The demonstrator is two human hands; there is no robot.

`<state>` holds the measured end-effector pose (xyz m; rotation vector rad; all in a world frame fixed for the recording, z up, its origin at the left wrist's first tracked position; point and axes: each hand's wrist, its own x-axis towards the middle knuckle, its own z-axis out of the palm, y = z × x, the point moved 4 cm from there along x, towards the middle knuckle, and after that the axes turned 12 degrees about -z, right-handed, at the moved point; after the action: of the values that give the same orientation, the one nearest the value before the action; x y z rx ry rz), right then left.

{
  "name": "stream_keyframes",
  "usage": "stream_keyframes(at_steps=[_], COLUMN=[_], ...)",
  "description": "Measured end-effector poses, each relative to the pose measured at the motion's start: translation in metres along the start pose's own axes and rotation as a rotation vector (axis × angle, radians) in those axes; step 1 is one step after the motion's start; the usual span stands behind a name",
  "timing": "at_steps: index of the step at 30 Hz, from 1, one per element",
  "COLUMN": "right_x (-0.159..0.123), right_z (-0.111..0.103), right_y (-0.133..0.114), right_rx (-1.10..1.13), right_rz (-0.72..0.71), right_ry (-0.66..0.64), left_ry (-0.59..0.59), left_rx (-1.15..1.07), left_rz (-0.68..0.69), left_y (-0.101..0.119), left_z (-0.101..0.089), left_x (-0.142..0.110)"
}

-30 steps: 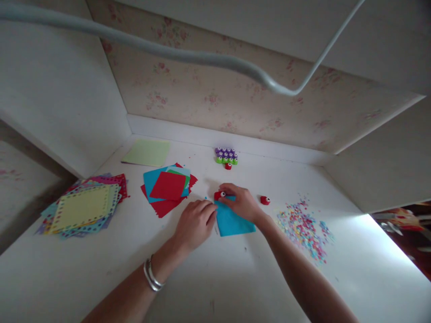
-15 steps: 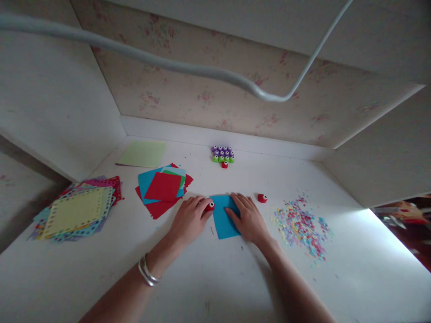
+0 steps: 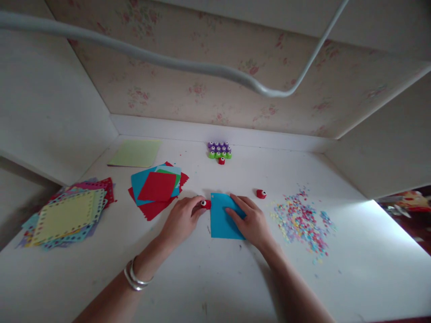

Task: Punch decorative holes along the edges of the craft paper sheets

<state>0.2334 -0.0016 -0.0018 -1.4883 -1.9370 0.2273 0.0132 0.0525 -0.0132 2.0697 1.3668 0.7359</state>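
One red punch (image 3: 205,204) is pinched between the left hand's (image 3: 178,220) thumb and fingers, at the blue sheet's (image 3: 220,224) left edge. The right hand (image 3: 253,220) has shifted from punch to paper, lying open on it, seemingly steadying it. Right of that: another punch (image 3: 261,194), then confetti (image 3: 305,220).

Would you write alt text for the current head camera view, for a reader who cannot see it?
A left hand holds a small red punch at the edge of a blue paper square, on which the right hand rests. Around them on a white table lie colored papers, more punches and scattered confetti.
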Motion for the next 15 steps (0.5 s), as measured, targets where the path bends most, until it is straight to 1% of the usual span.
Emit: stream_keyframes(at_steps=[2,7,9,15], right_x=[0.0003,0.0008,0.0008,-0.0004], right_z=[-0.0001,-0.0046,-0.0054,-0.0029], right_y=[-0.0019,-0.0037,-0.0043,-0.0056], right_rx=[-0.002,0.095,0.115,0.048], right_rz=[-0.008,0.047,0.048,0.007], right_ry=[-0.008,0.013,0.01,-0.016], left_ry=[-0.004,-0.031,-0.037,-0.004], left_rx=[0.005,-0.018,-0.021,-0.036], left_rz=[-0.011,-0.042,-0.043,-0.027], left_y=[-0.0006,-0.0039,-0.004,-0.0029], left_z=[0.0003,0.0015,0.0017,0.0005], left_x=[-0.0002,0.0007,0.0014,0.0025])
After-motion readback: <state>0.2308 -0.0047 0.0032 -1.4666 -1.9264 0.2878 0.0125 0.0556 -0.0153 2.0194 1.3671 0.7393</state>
